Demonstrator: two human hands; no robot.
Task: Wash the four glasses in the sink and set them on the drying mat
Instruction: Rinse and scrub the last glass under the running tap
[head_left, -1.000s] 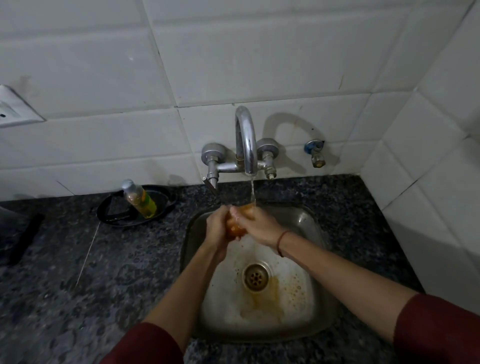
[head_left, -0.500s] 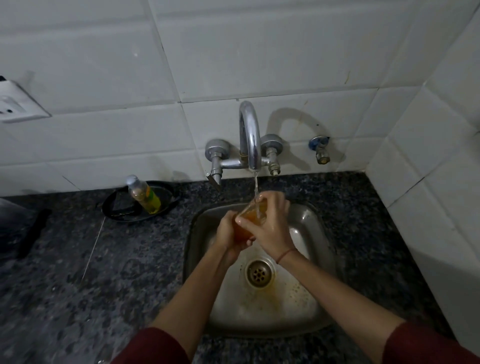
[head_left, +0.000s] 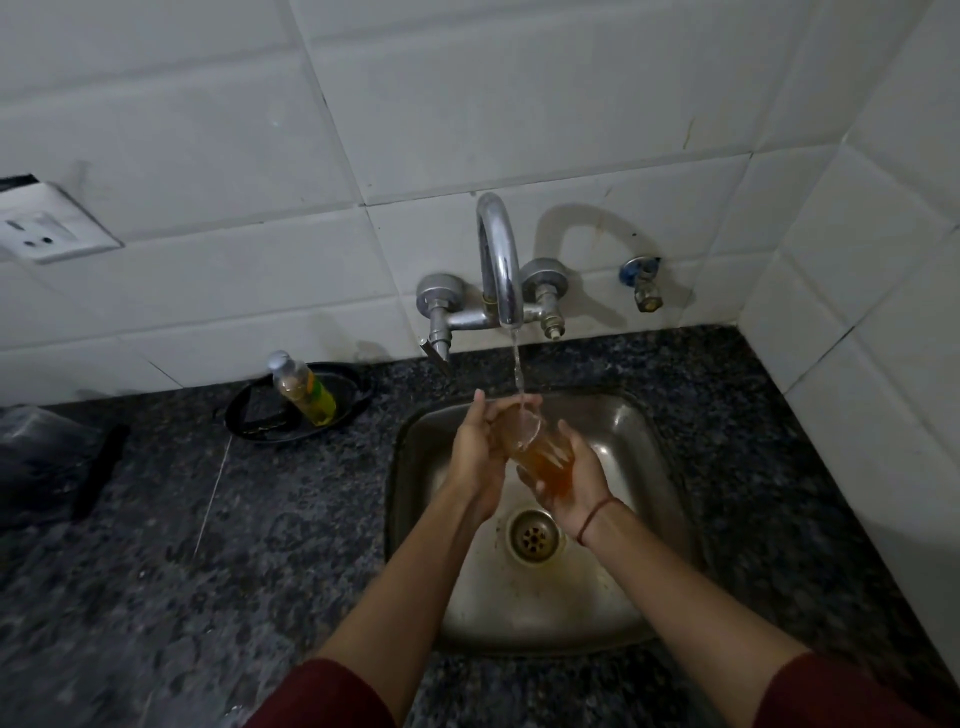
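The glass (head_left: 540, 449) is just under the tap (head_left: 500, 260), tilted, with water running into it. Below the tap is the sink (head_left: 644, 436). The left hand (head_left: 480, 452) and right hand (head_left: 569, 486) each have a grip wrapped round the glass. I think this is rinsing. Next, tip out the orange water. No drying mat shows.

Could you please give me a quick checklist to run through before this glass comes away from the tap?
1. Water from the tap running into the glass: ok.
2. Grip of the right hand curled under the glass body: ok.
3. Hold of the left hand at the rim end: ok.
4. Rinsed clean: cannot tell, it looks amber.
5. Sight of the drying mat: not ok, none visible.
6. Open drain, no pooled water: ok.
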